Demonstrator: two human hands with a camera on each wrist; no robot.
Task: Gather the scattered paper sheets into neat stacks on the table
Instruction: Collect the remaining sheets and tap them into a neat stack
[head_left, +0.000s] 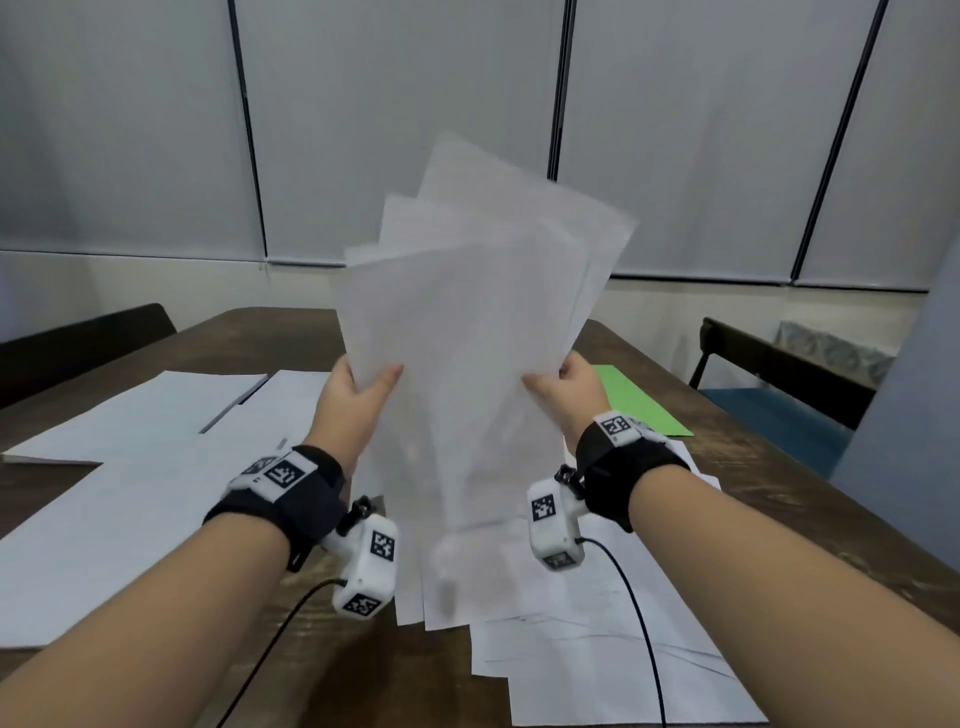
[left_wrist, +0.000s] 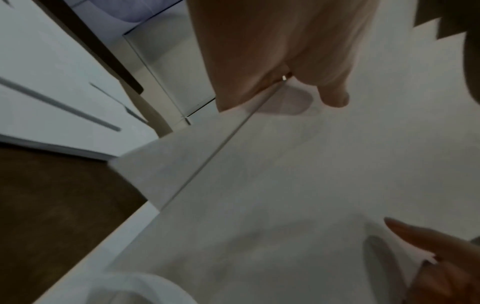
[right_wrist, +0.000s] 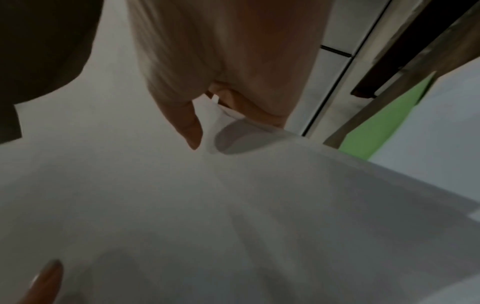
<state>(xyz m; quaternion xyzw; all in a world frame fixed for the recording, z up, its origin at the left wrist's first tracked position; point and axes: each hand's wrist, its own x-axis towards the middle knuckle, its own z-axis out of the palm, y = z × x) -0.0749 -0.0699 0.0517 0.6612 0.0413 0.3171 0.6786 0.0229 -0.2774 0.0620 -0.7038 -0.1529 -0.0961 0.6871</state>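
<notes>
I hold a fanned bundle of white paper sheets (head_left: 467, 322) upright over the middle of the wooden table (head_left: 737, 467). My left hand (head_left: 358, 389) grips its left edge, thumb on the near face. My right hand (head_left: 566, 387) grips the right edge the same way. The sheets' tops splay out unevenly; their lower edges blur above the table. In the left wrist view the bundle (left_wrist: 285, 185) fills the frame under my left hand (left_wrist: 298, 82). The right wrist view shows the bundle (right_wrist: 233, 205) pinched by my right hand (right_wrist: 207, 98).
More white sheets (head_left: 597, 639) lie scattered on the table's near right, and large white sheets (head_left: 130, 467) cover its left. A green sheet (head_left: 639, 400) lies at the right behind my right hand. Dark chairs (head_left: 779, 374) stand at both sides.
</notes>
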